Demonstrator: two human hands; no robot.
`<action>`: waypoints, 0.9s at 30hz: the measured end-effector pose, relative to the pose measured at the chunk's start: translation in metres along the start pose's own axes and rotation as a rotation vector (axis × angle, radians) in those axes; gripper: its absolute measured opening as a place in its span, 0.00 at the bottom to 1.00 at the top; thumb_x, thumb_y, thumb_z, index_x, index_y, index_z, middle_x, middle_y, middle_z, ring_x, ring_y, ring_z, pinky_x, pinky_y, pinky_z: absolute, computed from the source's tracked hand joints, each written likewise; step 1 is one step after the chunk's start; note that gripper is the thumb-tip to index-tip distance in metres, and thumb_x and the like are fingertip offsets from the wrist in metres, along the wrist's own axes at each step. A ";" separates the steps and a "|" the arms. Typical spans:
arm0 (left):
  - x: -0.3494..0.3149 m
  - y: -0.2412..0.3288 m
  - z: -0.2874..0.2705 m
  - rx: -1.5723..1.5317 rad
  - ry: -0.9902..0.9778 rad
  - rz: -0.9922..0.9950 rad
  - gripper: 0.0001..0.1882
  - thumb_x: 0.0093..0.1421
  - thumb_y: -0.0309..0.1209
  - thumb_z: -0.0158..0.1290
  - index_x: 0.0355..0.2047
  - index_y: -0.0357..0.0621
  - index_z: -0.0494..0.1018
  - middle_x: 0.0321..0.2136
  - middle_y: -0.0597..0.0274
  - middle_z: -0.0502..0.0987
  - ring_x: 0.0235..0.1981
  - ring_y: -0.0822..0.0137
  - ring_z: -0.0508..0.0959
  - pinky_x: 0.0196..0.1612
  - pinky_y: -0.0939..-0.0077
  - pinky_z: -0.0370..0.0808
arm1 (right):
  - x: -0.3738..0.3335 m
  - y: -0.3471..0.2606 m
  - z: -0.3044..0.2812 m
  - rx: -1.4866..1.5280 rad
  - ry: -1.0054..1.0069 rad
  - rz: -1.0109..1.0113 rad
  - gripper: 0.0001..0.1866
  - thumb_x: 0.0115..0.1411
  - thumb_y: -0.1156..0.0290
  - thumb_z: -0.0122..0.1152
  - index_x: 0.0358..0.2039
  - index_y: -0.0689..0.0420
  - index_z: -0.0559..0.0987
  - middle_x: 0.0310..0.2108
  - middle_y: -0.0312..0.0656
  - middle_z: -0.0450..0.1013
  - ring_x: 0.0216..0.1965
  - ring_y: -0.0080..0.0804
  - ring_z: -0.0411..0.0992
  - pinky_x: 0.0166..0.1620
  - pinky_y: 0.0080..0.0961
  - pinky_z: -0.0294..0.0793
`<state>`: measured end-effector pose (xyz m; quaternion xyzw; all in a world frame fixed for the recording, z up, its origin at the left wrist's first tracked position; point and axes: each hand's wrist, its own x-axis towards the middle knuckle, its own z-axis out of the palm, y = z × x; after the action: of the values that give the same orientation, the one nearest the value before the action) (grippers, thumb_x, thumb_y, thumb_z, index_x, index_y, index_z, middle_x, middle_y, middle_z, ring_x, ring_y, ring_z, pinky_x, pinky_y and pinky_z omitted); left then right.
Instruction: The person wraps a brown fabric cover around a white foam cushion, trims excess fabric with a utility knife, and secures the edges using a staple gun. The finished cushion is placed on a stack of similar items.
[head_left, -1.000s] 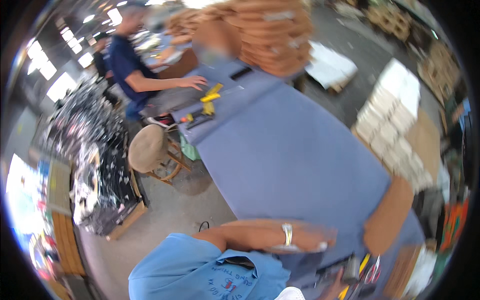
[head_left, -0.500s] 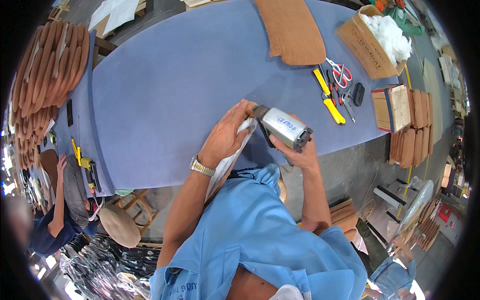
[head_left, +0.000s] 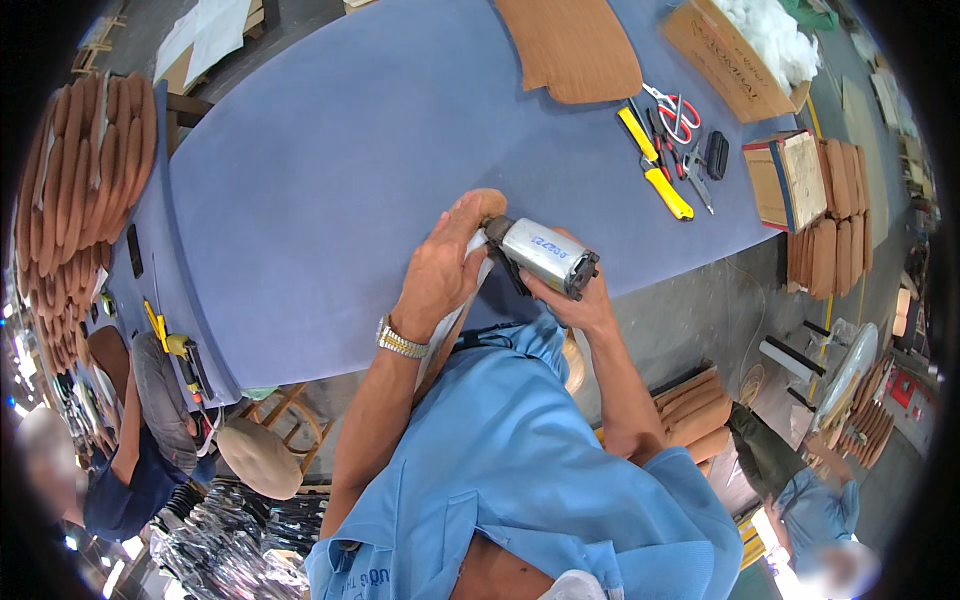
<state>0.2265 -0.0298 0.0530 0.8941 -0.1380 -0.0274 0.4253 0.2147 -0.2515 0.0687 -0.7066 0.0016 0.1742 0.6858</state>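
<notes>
Brown-and-white panel (head_left: pixel 447 328) stood on edge just in front of the person's light-blue shirt (head_left: pixel 530 450), slanting up from the waist; whether it touched the counter (head_left: pixel 320 220) could not be told. Along it lay the left forearm, with a silver-and-gold watch (head_left: pixel 402 342) at the wrist. The left hand (head_left: pixel 440 268) gripped the upper end, its fingers bent over the brown side and its thumb on the white. The right hand (head_left: pixel 588 308) held a silver-bodied power tool (head_left: pixel 545 255), the fingers partly hidden behind it and closed on its grip, the nose against or just beside the panel's end. Farther over the blue-topped counter lay a yellow tool (head_left: pixel 669 194), red-and-white scissors (head_left: pixel 679 137) and a black block (head_left: pixel 716 156). Beyond these lay a flat brown piece (head_left: pixel 575 50), near a carton (head_left: pixel 720 60) filled with white stuffing (head_left: pixel 770 45). Off to the left, past a round stool (head_left: pixel 258 458), a person in dark blue (head_left: pixel 130 490) sat near stacked brown cushions (head_left: pixel 85 170); well apart on the right was another person in light blue (head_left: pixel 815 505).
</notes>
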 end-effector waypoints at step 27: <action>0.009 0.011 -0.004 -0.020 -0.030 -0.135 0.35 0.55 0.20 0.58 0.64 0.27 0.66 0.61 0.35 0.72 0.64 0.42 0.72 0.69 0.55 0.67 | 0.029 -0.038 -0.009 -0.355 -0.164 -0.111 0.25 0.48 0.73 0.70 0.49 0.56 0.76 0.39 0.49 0.79 0.41 0.54 0.80 0.44 0.33 0.79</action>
<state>0.2335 -0.0359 0.0642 0.8966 -0.0834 -0.0706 0.4292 0.2532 -0.2508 0.0979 -0.7989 -0.1237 0.1908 0.5569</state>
